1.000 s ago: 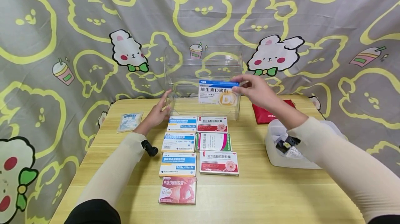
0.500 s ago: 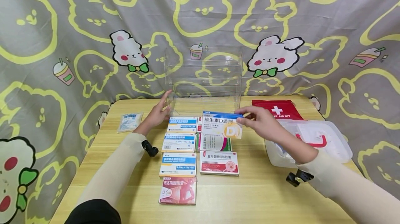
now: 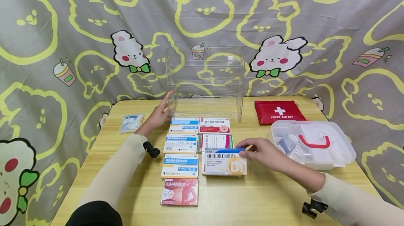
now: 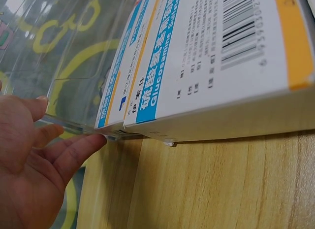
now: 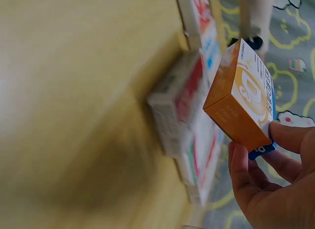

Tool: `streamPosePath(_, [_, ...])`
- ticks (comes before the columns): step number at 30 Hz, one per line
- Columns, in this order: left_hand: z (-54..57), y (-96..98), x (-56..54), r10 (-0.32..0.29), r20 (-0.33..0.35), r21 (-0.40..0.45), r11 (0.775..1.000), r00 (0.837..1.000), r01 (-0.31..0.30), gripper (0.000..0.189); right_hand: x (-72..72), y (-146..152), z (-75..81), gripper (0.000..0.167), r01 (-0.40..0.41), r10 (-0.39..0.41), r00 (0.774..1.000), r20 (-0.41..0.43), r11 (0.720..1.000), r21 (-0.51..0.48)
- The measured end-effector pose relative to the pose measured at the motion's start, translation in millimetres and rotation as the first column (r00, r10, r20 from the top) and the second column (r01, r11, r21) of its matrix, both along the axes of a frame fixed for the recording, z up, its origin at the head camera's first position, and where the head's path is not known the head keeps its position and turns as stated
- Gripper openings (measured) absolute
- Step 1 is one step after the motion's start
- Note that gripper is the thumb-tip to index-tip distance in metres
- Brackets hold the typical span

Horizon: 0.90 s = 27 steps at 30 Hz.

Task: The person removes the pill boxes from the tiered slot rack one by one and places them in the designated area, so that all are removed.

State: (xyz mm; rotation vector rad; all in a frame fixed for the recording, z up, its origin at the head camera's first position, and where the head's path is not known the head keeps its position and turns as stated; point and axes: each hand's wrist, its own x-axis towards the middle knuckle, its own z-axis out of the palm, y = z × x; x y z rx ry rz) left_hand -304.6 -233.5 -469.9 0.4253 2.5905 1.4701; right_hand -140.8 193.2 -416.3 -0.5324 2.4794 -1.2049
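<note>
My right hand [image 3: 260, 153] pinches a white, blue and orange vitamin D drops box [image 3: 225, 163] by its upper right end. The box overlaps a red and white medicine box lying in the right column; in the right wrist view, the held box [image 5: 242, 96] is raised off the table. My left hand [image 3: 159, 114] touches the left side of a clear tiered acrylic rack [image 3: 205, 108] with its fingers extended. Blue and white glucosamine boxes [image 3: 180, 143] lie flat in a column in front of the rack, and one [image 4: 206, 56] looms close in the left wrist view.
A pink medicine box [image 3: 180, 192] lies at the front of the left column. Red-white [image 3: 214, 126] and green-edged boxes [image 3: 231, 142] form the right column. To the right are a clear-lidded plastic case [image 3: 337, 145] and a red first aid pouch [image 3: 263, 112]. A packet [image 3: 130, 123] lies left.
My right hand has brought the vitamin D box from in front of the rack down and toward me, over the right column. My left hand has stayed at the rack.
</note>
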Motion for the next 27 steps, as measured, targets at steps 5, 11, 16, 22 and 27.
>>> streamPosePath(5, [1.0, 0.1, 0.5, -0.007, -0.002, -0.01, 1.0, 1.0, 0.007, 0.073, 15.1, 3.5, -12.0, 0.026, -0.033, 0.034, 0.998, 0.058, 0.999, -0.026])
streamPosePath(11, [-2.7, -1.3, -1.1, 0.009, -0.004, -0.009, 1.0, 1.0, -0.009, 0.075, 28.6, 12.3, -23.1, 0.023, -0.021, 0.023, 0.993, 0.113, 1.0, -0.023])
streamPosePath(16, [-3.7, -2.2, -1.9, 0.006, -0.009, 0.001, 1.0, 1.0, -0.006, 0.078, 39.2, 18.7, -32.4, 0.02, 0.0, 0.001, 0.99, 0.14, 1.0, -0.013])
streamPosePath(22, [-3.6, -3.1, -1.8, -0.007, -0.013, 0.001, 1.0, 1.0, 0.007, 0.075, 50.2, 23.6, -41.2, 0.019, 0.005, 0.003, 0.984, 0.179, 0.999, -0.043])
streamPosePath(27, [-3.7, -2.8, -1.9, -0.004, -0.012, -0.002, 1.0, 1.0, 0.004, 0.074, 55.1, 25.9, -46.3, 0.016, 0.016, -0.012, 0.982, 0.189, 1.0, -0.022])
